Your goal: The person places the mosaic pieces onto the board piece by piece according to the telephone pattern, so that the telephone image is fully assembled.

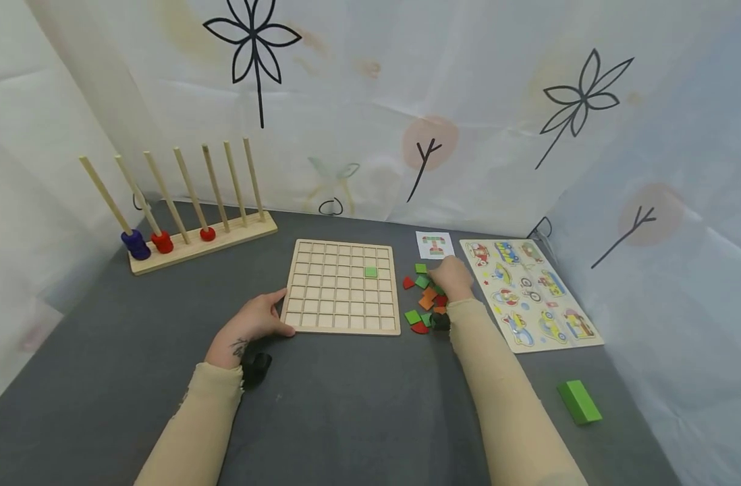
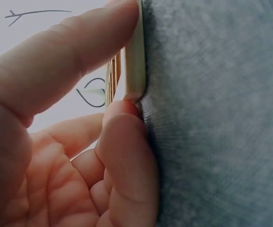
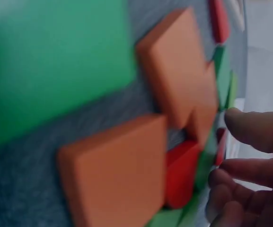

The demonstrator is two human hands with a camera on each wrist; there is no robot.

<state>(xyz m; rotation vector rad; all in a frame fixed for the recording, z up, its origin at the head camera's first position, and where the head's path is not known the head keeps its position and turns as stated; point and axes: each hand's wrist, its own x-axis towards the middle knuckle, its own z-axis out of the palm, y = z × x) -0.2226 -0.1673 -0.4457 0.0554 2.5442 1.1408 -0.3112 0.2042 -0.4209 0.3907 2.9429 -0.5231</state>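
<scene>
Pale wooden grid board (image 1: pixel 334 290) recorded flat near the middle of the grey worktop (image 1: pixel 346 412). A single green square tile (image 1: pixel 370 272) was seated in one cell of its upper right part. The board's near left corner was gripped by the left hand (image 1: pixel 252 331): the thumb was laid against the near edge, the forefinger set at the left edge. In the left wrist view the same corner was seen close up between thumb and fingers.

Loose tiles (image 1: pixel 427 303) in green, orange and red were scattered in a tight cluster just right of the grid board, some overlapping. The right hand (image 1: pixel 453 278) was held low at the far part of this cluster; in its wrist view thumb and forefinger were seen parted, the remaining fingers loosely bent.

Just beyond that hand a white card (image 1: pixel 422 254) was laid, printed with a red-and-green shape. A picture puzzle board (image 1: pixel 524 268) was placed to the right, with a green block (image 1: pixel 580 403) set nearer the viewer. At far left a seven-peg rack (image 1: pixel 237 234) was stood, blue rings (image 1: pixel 136 245) and red rings (image 1: pixel 162 241) carried on its pegs. White cloth (image 1: pixel 358 94) printed with black-line flowers was hung behind.
</scene>
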